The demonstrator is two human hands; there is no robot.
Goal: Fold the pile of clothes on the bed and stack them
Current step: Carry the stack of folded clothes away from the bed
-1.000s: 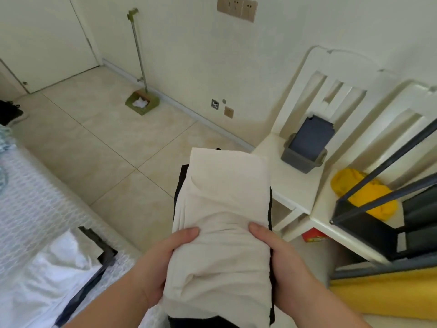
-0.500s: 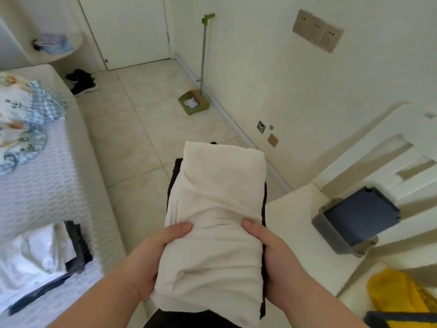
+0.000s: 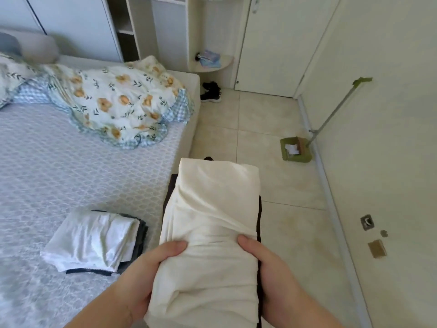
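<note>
A folded stack of clothes (image 3: 210, 221), cream garment on top with dark ones beneath, hangs in the air over the floor beside the bed's edge. My left hand (image 3: 146, 275) grips its near left side, thumb on top. My right hand (image 3: 267, 268) grips the near right side the same way. On the bed (image 3: 71, 166) at the near left lies a second folded pile (image 3: 92, 240): white garments over grey and dark ones.
A flowered quilt (image 3: 118, 102) is bunched at the bed's far end. Black shoes (image 3: 211, 92) stand by the door. A green dustpan (image 3: 295, 150) with its long handle leans against the right wall. Wardrobe shelves stand at the back.
My view has swung left from the chairs toward the bed. The stack stays gripped in both hands and is now close to the bed's edge and the second pile.
</note>
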